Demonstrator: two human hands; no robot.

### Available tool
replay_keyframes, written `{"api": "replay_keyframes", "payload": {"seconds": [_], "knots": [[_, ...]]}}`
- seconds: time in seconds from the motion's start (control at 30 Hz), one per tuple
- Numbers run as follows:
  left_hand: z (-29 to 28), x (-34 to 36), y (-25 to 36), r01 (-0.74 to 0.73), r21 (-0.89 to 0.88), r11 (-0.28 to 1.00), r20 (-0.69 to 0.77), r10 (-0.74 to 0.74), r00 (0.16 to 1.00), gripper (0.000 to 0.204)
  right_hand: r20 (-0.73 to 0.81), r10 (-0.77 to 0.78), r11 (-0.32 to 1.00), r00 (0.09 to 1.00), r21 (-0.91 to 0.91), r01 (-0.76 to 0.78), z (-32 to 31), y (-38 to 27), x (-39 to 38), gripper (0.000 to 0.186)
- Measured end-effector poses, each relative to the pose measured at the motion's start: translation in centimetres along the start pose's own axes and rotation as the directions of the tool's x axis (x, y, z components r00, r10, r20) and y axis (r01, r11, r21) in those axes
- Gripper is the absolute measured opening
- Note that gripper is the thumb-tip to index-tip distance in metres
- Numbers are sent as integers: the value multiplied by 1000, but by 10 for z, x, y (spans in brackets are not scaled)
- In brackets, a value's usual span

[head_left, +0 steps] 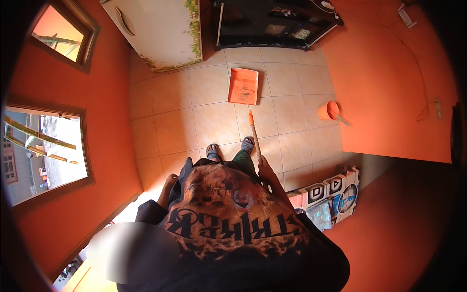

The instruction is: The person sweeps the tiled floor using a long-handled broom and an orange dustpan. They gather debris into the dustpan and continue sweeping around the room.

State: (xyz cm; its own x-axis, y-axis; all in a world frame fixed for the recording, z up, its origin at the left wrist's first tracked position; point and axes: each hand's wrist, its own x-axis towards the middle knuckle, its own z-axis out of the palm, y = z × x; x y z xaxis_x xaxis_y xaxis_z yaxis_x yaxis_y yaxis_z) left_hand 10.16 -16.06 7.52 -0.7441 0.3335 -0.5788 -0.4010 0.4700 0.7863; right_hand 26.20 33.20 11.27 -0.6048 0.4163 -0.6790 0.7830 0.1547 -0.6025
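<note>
My right hand (pixel 264 166) is shut on a long wooden pole (pixel 258 145) with an orange grip (pixel 251 118) at its far end. A thin metal roller frame (pixel 247 103) runs from the grip into a rectangular tray (pixel 236 78) of orange paint on the tiled floor. What sits on the frame inside the tray is hard to make out. My left hand (pixel 170 179) hangs beside my dark printed shirt, near my left hip, partly shadowed; its fingers are too indistinct to read. My sandalled feet stand on the tiles just short of the tray.
An orange bucket (pixel 327 110) with a stick leans by the right wall. A white fridge (pixel 160 34) and black cabinet (pixel 258 24) stand ahead. Orange walls flank me, with two windows on the left. A patterned boxy object (pixel 316 194) lies at lower right, near a dark doorway.
</note>
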Motion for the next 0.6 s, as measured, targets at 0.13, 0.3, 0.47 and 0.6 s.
{"api": "replay_keyframes", "payload": {"seconds": [0.13, 0.3, 0.47, 0.6], "knots": [[3, 30, 18, 215, 371, 903, -14, -226, 974, 32, -18, -49, 998, 999, -36, 48, -1, 3, 21, 57], [7, 80, 45, 214, 221, 952, 20, -224, 974, 31, 26, 94, 996, 995, -9, -93, -8, -70, 33, 53], [23, 87, 94, 203, 242, 949, -23, -203, 979, 30, 68, 192, 980, 979, 42, -195, -24, -112, 27, 53], [25, 80, 90, 158, 201, 967, -22, -157, 987, 29, 72, 160, 982, 985, 92, -166, -27, -117, -11, 54]]}}
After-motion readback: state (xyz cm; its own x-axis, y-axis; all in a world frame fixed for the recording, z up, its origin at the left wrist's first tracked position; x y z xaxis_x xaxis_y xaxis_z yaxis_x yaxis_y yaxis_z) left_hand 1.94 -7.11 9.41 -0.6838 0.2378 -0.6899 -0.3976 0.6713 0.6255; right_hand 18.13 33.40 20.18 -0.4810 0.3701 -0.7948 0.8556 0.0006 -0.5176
